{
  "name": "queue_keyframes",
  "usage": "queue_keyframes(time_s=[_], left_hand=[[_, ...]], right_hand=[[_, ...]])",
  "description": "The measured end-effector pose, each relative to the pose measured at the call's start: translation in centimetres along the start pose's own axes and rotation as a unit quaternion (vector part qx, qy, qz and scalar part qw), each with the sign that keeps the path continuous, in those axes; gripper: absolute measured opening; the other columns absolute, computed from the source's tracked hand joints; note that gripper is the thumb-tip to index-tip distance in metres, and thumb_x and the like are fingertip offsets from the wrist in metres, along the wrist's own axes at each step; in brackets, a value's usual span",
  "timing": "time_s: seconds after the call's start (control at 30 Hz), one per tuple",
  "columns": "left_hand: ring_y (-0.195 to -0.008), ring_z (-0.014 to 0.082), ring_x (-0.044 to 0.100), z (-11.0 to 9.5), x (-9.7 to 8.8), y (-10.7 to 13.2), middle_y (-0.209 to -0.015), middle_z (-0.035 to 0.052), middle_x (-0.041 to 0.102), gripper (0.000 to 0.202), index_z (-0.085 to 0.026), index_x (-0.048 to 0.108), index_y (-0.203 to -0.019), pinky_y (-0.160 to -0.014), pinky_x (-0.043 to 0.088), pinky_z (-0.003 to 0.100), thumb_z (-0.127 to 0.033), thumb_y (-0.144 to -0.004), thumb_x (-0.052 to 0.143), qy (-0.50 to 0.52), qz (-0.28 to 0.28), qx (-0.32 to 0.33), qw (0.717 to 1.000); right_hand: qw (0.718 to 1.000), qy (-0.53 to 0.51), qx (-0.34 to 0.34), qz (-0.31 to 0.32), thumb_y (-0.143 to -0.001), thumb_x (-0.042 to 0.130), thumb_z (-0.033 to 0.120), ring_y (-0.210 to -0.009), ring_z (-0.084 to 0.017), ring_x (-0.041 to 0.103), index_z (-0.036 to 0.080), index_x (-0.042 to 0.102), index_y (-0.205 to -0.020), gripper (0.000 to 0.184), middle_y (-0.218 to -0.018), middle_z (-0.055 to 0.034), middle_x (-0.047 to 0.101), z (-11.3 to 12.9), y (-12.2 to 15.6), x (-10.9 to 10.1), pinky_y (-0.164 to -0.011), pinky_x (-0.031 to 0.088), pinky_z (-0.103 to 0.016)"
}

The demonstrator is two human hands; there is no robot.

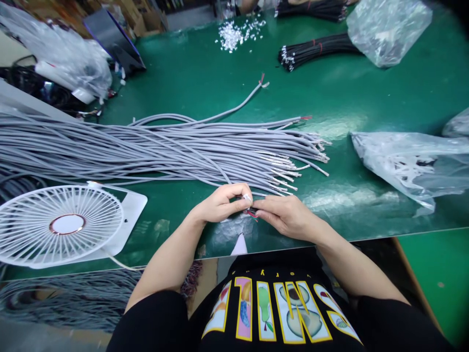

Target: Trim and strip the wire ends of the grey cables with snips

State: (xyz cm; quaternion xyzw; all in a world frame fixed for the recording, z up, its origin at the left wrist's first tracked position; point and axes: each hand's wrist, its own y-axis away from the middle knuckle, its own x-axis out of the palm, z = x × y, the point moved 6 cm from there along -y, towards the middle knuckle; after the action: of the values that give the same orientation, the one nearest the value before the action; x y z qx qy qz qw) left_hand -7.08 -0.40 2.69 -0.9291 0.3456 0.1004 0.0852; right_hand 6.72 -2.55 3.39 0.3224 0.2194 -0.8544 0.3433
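My left hand (223,203) and my right hand (284,215) meet at the near edge of the green table (205,83). Both pinch the stripped end of one grey cable (252,211), where thin red and dark wires show between the fingertips. My left fingertips also hold a small white piece, too small to name. Just beyond my hands lies a big bundle of grey cables (164,151), stripped ends pointing right. One loose grey cable (238,103) curves away from it toward the back.
A white desk fan (62,225) lies flat at the near left. Clear plastic bags (410,161) sit at the right, another bag (388,29) at the back right beside black cable bundles (315,51). Small white connectors (236,33) are heaped at the back.
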Motion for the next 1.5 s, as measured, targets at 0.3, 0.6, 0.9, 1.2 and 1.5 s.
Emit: queue_keyframes(time_s=[0.3,0.6,0.9,1.2,1.5], left_hand=[[-0.059,0.0101,0.048,0.6,-0.2,0.1,-0.067,0.0019,0.054,0.029,-0.014,0.055,-0.077,-0.056,0.040,0.022,-0.042,-0.087,0.057,0.043,-0.037,-0.053,0.997],[-0.059,0.0121,0.053,-0.2,-0.2,-0.3,-0.061,0.0026,0.057,0.030,-0.014,0.062,-0.061,-0.059,0.042,0.023,-0.037,-0.081,0.065,-0.095,-0.096,0.026,0.990],[-0.072,0.0159,0.059,-1.6,-0.4,0.2,-0.078,0.0033,0.063,0.017,-0.023,0.069,-0.090,-0.067,0.049,0.027,-0.021,-0.074,0.072,-0.080,-0.045,0.084,0.992],[-0.076,0.0159,0.061,-3.1,0.2,-2.2,-0.081,0.0035,0.066,0.008,-0.021,0.068,-0.086,-0.067,0.049,0.026,-0.019,-0.079,0.065,-0.192,-0.089,0.103,0.972],[-0.057,0.0088,0.053,-2.0,-2.0,-6.9,-0.065,-0.0012,0.059,0.015,-0.016,0.065,-0.075,-0.054,0.042,0.021,-0.027,-0.068,0.072,-0.069,-0.294,0.064,0.951]], right_hand=[[0.998,-0.019,-0.012,-0.052,-0.095,0.048,0.030,-0.076,-0.013,0.065,0.019,0.065,-0.109,0.025,-0.089,-0.0042,0.071,-0.1,0.2,-1.1,-0.067,0.046,-0.023],[0.989,-0.037,-0.022,-0.141,-0.086,0.056,0.019,-0.076,-0.013,0.062,0.017,0.062,-0.094,0.011,-0.087,-0.0044,0.070,1.3,-2.4,-1.4,-0.069,0.046,-0.023],[0.907,0.143,0.133,-0.373,-0.088,0.054,0.029,-0.058,-0.010,0.051,0.019,0.061,-0.081,0.014,-0.070,-0.0001,0.062,-0.4,8.3,-14.4,-0.057,0.041,-0.025],[0.783,0.367,0.286,-0.413,-0.082,0.059,0.023,-0.056,-0.016,0.042,0.023,0.059,-0.068,0.015,-0.058,-0.0019,0.047,-7.7,18.5,-21.6,-0.055,0.032,-0.030],[0.886,0.117,0.152,-0.422,-0.086,0.057,0.028,-0.063,-0.013,0.050,0.018,0.061,-0.072,0.018,-0.069,-0.0014,0.060,-2.5,9.9,-16.4,-0.061,0.039,-0.028]])
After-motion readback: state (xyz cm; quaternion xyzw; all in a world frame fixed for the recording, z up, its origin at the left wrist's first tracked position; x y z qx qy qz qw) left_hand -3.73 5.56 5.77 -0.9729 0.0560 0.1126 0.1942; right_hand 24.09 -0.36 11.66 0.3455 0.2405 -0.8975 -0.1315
